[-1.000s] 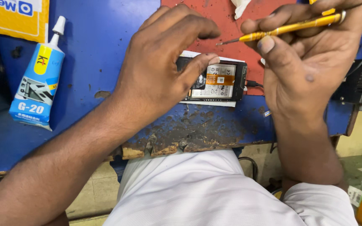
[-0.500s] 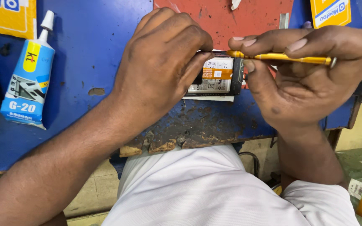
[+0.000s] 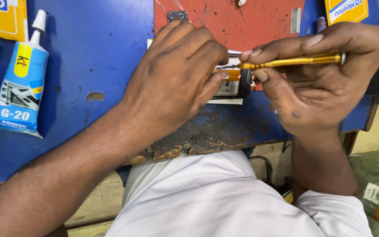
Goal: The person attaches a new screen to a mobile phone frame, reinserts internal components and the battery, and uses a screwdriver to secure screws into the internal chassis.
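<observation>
The right hand [image 3: 316, 83] is seen closed around a slim yellow screwdriver [image 3: 292, 60], which is pinched between thumb and forefinger near its front end and lies almost level, with its rear cap by the knuckles at the far right. The tool's tip is pointed left, onto the top of a small opened electronic device [image 3: 233, 83]; the tip itself is hidden where the fingers meet. The left hand [image 3: 176, 83] is laid over the left part of the device, with its fingers curled down and pressed onto it, so that the device is pinned flat to the surface and only its right portion, with a dark edge, an orange strip and a pale label, is left showing between the two hands.

The device is placed near the front edge of a blue workbench [image 3: 88, 57], just where a red mat [image 3: 242, 26] meets the worn, chipped blue paint. A white and blue tube of glue [image 3: 20, 83] with a white nozzle is laid well to the left, tilted, with its nozzle pointing away from the person. A yellow card [image 3: 347, 9] is seen at the far top right edge, and another yellow card [image 3: 3, 13] at the top left corner. White clothing [image 3: 216, 197] is seen below the bench edge
</observation>
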